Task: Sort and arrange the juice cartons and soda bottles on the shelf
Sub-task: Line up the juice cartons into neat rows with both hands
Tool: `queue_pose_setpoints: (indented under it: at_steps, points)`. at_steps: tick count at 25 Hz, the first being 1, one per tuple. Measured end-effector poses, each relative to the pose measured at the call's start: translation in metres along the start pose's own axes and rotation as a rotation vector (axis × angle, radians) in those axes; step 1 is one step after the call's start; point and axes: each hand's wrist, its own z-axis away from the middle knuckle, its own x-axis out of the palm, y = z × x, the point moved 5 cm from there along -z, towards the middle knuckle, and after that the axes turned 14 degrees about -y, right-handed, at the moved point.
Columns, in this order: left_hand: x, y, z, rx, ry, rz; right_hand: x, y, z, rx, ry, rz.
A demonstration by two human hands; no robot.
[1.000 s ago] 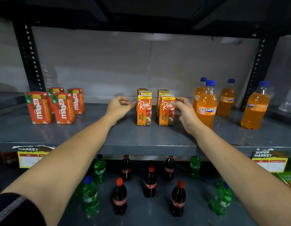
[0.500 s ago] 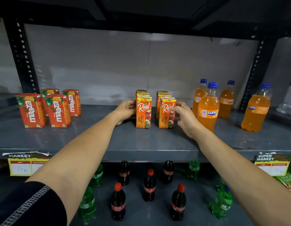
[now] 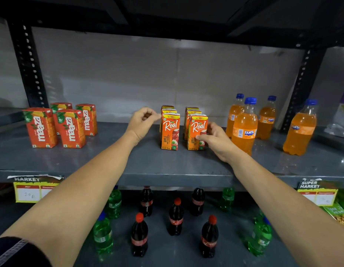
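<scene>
The person is working at the middle of the upper shelf [image 3: 167, 162], where the Real apple cartons [image 3: 170, 131] are standing in two short rows running from near the front edge toward the back wall. The left hand [image 3: 141, 122] is hovering just beside the left row with its fingers curled loosely inward, clamped on nothing; contact with the carton is not certain. The right hand [image 3: 215, 140] is lying against the right side of the front carton of the right row [image 3: 196, 132], thumb across its lower face, fingers spread rather than closed around it.

Toward the left end of the shelf, four Maaza cartons [image 3: 57, 126] are standing in a loose cluster. Toward the right end, four Fanta bottles [image 3: 244, 128] are standing unevenly, one well apart near the right upright. Cola bottles [image 3: 176, 218] and green bottles [image 3: 102, 236] are standing mixed on the lower shelf [image 3: 179, 253].

Judgement: the step in hand appears to be squaring the two apple-carton rows. The next move is likely calling for pressing both rows together and aligning their front faces, gently, since light cartons may be tipping easily.
</scene>
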Motion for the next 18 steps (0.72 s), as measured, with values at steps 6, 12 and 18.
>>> queue_pose_setpoints:
  at_steps: [6, 12, 18]
  points:
    - [0.022, 0.003, 0.021, -0.109, -0.23, -0.212, 0.003, -0.002, 0.004, -0.006, -0.013, 0.003]
    - [0.03, 0.005, 0.025, -0.158, -0.239, -0.359, 0.004, -0.002, 0.004, -0.03, -0.033, 0.016]
    - [0.03, 0.006, 0.027, -0.193, -0.216, -0.385, 0.004, -0.001, 0.006, -0.028, -0.024, 0.087]
